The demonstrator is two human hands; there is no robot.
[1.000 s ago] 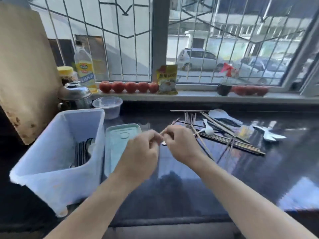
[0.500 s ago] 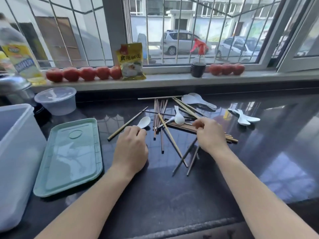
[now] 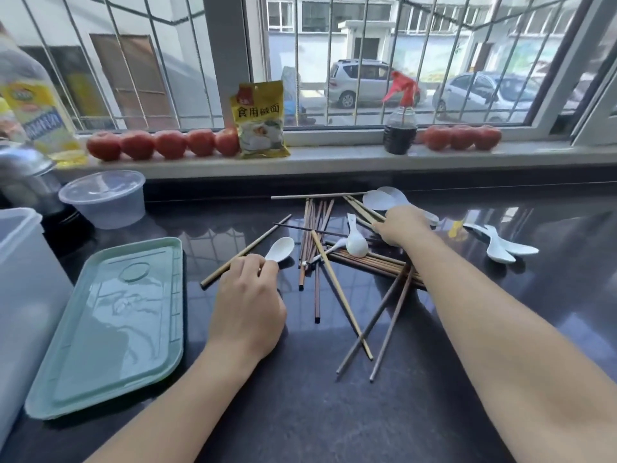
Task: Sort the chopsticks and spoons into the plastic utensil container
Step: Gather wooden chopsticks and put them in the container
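**Two hands at the utensil pile on a dark counter**

While the left hand (image 3: 248,304) rests on the dark counter (image 3: 300,412) with its fingers curled round the handle of a white spoon (image 3: 279,249), the right hand (image 3: 400,225) lies over the far side of the chopstick pile (image 3: 337,262); its fingers bend down onto the sticks, but whether they grip one cannot be told. The chopsticks lie crossed and fanned at the counter's middle, with a second white spoon (image 3: 355,243) on top of them. Two larger white spoons (image 3: 384,198) sit at the pile's far edge, and a further pair (image 3: 500,245) lies well apart to the right. The plastic utensil container (image 3: 23,295) stands at the left edge of the view, just beside a green lid (image 3: 110,325) lying flat. Bare counter runs along the near edge between the forearms. A round clear tub (image 3: 103,198) stands near the windowsill (image 3: 334,158), which carries tomatoes (image 3: 163,144) and a yellow packet (image 3: 260,120).
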